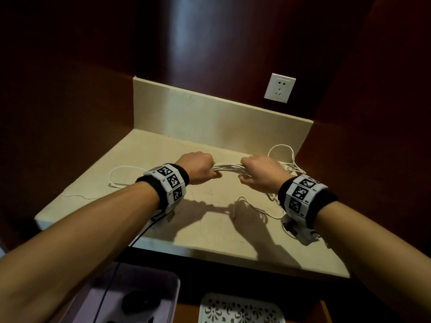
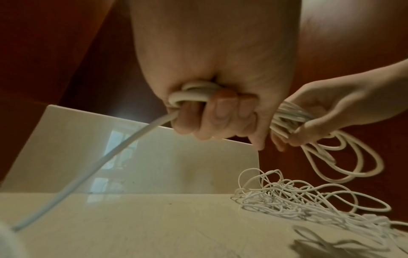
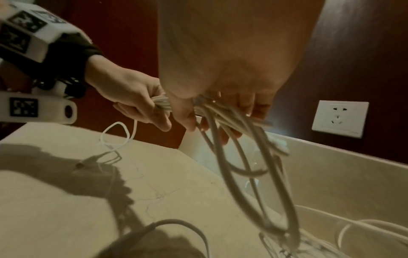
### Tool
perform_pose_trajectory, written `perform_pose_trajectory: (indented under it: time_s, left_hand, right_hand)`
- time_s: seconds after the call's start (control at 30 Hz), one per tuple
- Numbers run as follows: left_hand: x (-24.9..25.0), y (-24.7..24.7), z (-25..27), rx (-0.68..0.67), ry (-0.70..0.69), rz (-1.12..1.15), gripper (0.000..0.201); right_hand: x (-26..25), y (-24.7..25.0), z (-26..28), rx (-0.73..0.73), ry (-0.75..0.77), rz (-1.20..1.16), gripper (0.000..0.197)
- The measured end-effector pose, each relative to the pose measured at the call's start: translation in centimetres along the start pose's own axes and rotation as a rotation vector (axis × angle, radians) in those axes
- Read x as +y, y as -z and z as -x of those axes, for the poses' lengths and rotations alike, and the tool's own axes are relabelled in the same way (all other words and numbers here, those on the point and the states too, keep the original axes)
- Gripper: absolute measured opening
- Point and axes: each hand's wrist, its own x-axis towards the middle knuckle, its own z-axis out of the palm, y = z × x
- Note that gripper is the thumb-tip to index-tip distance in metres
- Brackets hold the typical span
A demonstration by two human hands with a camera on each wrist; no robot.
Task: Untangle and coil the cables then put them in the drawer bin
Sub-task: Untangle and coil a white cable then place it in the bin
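A bundle of white cable strands [image 1: 227, 169] stretches between my two hands above the beige counter [image 1: 210, 220]. My left hand [image 1: 200, 167] grips one end in a fist, with a cable loop [image 2: 192, 92] wrapped over its fingers. My right hand [image 1: 258, 171] holds the other end, and long loops [image 3: 253, 174] hang down from it. A loose tail [image 1: 121, 176] trails left from the left hand onto the counter. A tangled heap of thin white cable [image 2: 309, 199] lies at the counter's right.
A white wall socket [image 1: 279, 87] sits on the dark red wall behind. Below the counter's front edge are a purple bin [image 1: 130, 297] holding dark items and a white patterned basket [image 1: 240, 308]. Dark red side walls close in on both sides.
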Motion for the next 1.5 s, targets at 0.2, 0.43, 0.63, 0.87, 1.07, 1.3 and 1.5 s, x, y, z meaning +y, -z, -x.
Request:
perform_pose_trajectory:
  time_s: [0.2,0.43,0.63,0.87,1.07,1.3,1.5]
  left_hand:
    - [0.0,0.3,0.4,0.063,-0.025,-0.089,0.032]
    - [0.5,0.9,1.2,0.109,-0.032,-0.063,0.025]
    - [0.8,1.2,1.3,0.061,-0.066,0.037,0.028]
    - [1.6,0.8,2.8,-0.029,-0.102,0.193,0.059]
    - [1.9,0.1,3.1,-0.026,-0.081,0.223,0.083]
    - [1.7,-0.8,2.7,0.0,-0.037,0.223,0.089]
    - [1.9,-1.1,2.2,0.012,0.033,0.263,0.046]
  right_hand:
    - [-1.3,0.8,0.2,0.022,-0.021,0.282,0.039]
    - [-2.1,0.6,0.1,-0.031,-0.167,0.015,0.029]
    - [-1.3,-0.5,0.0,-0.014,-0.213,-0.371,0.03]
    - [-1.6,-0.3,0.1,0.036,-0.217,-0.653,0.023]
    - [-2.6,-0.7,-0.7,0.025,-0.331,-0.881,0.025]
    - [-3.7,-0.5,-0.9,0.042,-0.378,-1.167,0.029]
    - [-4.1,-0.8,-1.1,0.058,-0.363,-1.263,0.032]
